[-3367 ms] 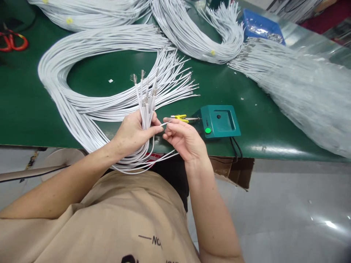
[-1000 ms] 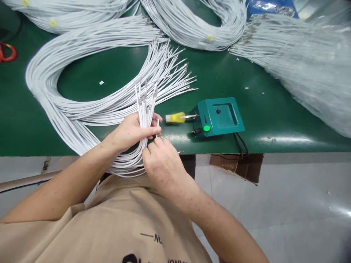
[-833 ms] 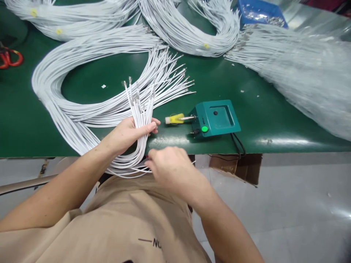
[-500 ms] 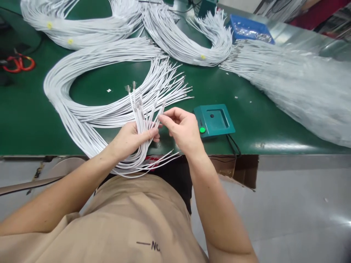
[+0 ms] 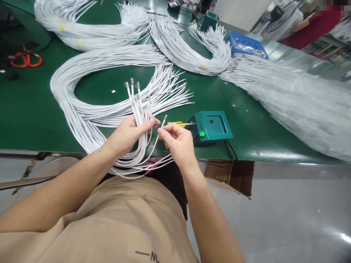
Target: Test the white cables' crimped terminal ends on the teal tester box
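One white wire (image 5: 164, 121) is sitting near the front edge of the bench (image 5: 105, 81), between the two hands. Its shiny end is pointing up and away from the person, leaning a bit to the right. Its long line is slanting from low on the left to high on the right, and its tail is bending down toward the person's lap. The right hand (image 5: 179, 143) is pinching it with thumb and finger. The left hand (image 5: 133, 134) is squeezing a bunch of wires (image 5: 140, 117), with the thumb lying across the front. Those ends are pointing away too, leaning a little left. The hands are staying apart, but close.

A big loop of wires (image 5: 63, 83) is lying behind the bunch, so the bunch is hiding part of it. A yellow tool (image 5: 177, 124) is poking out of a green box (image 5: 202, 122), just past the right fingers, and they are covering a bit of it. Red scissors (image 5: 26, 60) are lying far left. A clear bag of wires (image 5: 296, 100) is filling the right side, and a blue tray (image 5: 244, 37) is sitting behind it.
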Motion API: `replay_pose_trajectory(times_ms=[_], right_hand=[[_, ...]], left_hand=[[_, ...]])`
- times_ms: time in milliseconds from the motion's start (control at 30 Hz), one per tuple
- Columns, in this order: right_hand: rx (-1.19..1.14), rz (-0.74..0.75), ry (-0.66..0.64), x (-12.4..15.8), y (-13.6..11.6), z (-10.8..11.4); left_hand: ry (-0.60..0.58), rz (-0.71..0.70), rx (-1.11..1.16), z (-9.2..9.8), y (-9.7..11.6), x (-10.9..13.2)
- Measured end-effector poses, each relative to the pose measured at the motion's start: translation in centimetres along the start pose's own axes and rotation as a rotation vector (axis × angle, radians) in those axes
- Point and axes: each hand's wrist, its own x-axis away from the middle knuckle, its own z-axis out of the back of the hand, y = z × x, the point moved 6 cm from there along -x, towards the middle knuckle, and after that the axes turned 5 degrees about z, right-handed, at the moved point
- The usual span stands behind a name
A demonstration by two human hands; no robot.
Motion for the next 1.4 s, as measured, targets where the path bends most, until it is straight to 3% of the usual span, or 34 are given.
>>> replay_pose_trajectory(times_ms=[100,300,433,633,800,933,1133,1267,1400], right_hand=[[-0.057,-0.02,0.008,0.1,-0.1,0.0],[-0.001,-0.04,-0.016,0.3,-0.3,0.1],[0.071,0.024,0.08,0.3,-1.0,0.9],[0.13,0.128,0.138,0.4,-1.5,0.3],[0.011,0.109,0.209,0.1,-1.3,0.6],[-0.117,0.07,0.279,-0.1,-1.0,1.2],[-0.055,0.007,0.2,0.0,-0.3,0.5],[-0.226,-0.005,0.184,-0.2,0.4,0.2],[-0.565,-0.164,0.099,-0.4,1.8,-0.7]], left_hand=[[0.023,-0.021,0.005,0.3,0.3,0.0],[-0.095,-0.033,-0.015,-0.6,0.6,0.2],[-0.057,-0.077,-0.107,-0.8,1.0,0.4],[0.015,-0.104,-0.252,-0.7,1.2,0.7],[-0.055,-0.111,-0.269,-1.1,0.8,0.8],[0.005,-0.076,-0.256,-0.9,0.6,0.8],[0.035,-0.092,-0.322,-0.9,0.8,0.7],[0.017,-0.078,-0.317,-1.0,0.5,0.6],[-0.004,-0.045,-0.237,-1.0,0.4,0.4]])
